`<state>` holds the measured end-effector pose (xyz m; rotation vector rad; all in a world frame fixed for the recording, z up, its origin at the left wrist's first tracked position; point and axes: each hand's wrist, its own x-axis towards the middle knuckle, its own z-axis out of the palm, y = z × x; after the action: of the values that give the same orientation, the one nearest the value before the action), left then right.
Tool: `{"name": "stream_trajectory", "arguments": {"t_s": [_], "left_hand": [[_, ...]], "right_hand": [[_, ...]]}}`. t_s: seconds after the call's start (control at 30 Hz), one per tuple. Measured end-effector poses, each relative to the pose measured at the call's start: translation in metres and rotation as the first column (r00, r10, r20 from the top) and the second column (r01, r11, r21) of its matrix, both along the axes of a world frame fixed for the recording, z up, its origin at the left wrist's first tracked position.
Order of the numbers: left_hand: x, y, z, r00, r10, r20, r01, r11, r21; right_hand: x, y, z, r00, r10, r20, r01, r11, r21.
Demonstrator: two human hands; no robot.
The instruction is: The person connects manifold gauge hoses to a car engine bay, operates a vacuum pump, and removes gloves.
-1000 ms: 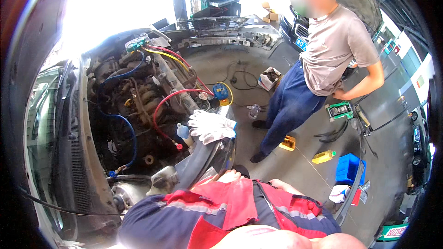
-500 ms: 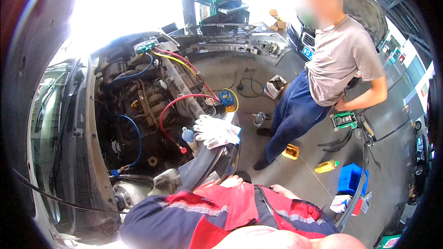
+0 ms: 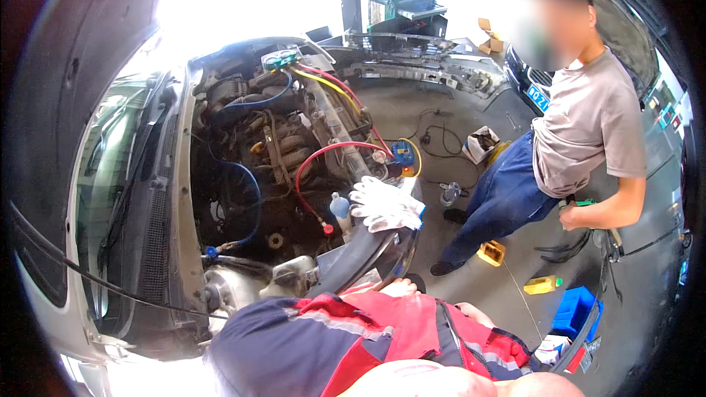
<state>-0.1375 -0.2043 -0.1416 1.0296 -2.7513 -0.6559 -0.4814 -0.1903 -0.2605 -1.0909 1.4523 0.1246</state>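
Observation:
My left hand (image 3: 399, 288) shows only as a small patch of skin beyond the front of my red and navy jacket (image 3: 412, 323), close to the car's near fender (image 3: 368, 257). My right hand (image 3: 476, 314) is mostly covered by the jacket. The fingers of both are too hidden to read. Nearest to my left hand, white work gloves (image 3: 386, 204) lie on the front corner of the engine bay. A bottle with a light-blue top (image 3: 340, 206) stands beside them. Red hose (image 3: 323, 153) and blue hose (image 3: 254, 180) run from a gauge manifold (image 3: 281, 59) across the open engine bay (image 3: 257, 151).
A person in a grey T-shirt (image 3: 588, 114) stands at right, beyond the car's front. Around them on the floor are a yellow bottle (image 3: 542, 285), a cut yellow container (image 3: 491, 253), a blue bin (image 3: 577, 312) and cables (image 3: 441, 140). A tool cart (image 3: 404, 7) stands behind.
The whole view has shifted, so the car and floor items sit further right in the picture. The person's forearm has moved forward, in front of the green device. My hands stay near my jacket.

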Motion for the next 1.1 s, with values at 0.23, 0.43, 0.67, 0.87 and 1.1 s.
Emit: {"name": "stream_trajectory", "arguments": {"t_s": [0.23,0.43,0.67,0.87,1.1], "left_hand": [[-0.004,-0.001,0.007,0.999,0.013,0.029,-0.014,1.000,0.025],[-0.004,-0.001,0.005,0.999,-0.006,0.045,0.006,1.000,-0.004],[-0.006,0.000,-0.003,0.999,0.013,-0.034,-0.014,0.999,-0.048],[-0.001,-0.004,-0.008,0.999,-0.037,-0.034,0.034,0.997,-0.072],[-0.007,0.001,-0.028,0.997,0.009,-0.076,-0.026,0.975,-0.223]], "right_hand": [[0.005,0.009,0.031,0.998,-0.023,0.051,0.020,0.999,0.043],[0.016,0.013,0.069,0.991,-0.073,0.115,0.066,0.996,0.068],[0.041,0.012,0.136,0.951,-0.157,0.265,0.128,0.984,0.126],[0.069,0.008,0.195,0.902,-0.218,0.373,0.160,0.970,0.181],[0.078,0.011,0.222,0.852,-0.258,0.455,0.187,0.962,0.197]]}}
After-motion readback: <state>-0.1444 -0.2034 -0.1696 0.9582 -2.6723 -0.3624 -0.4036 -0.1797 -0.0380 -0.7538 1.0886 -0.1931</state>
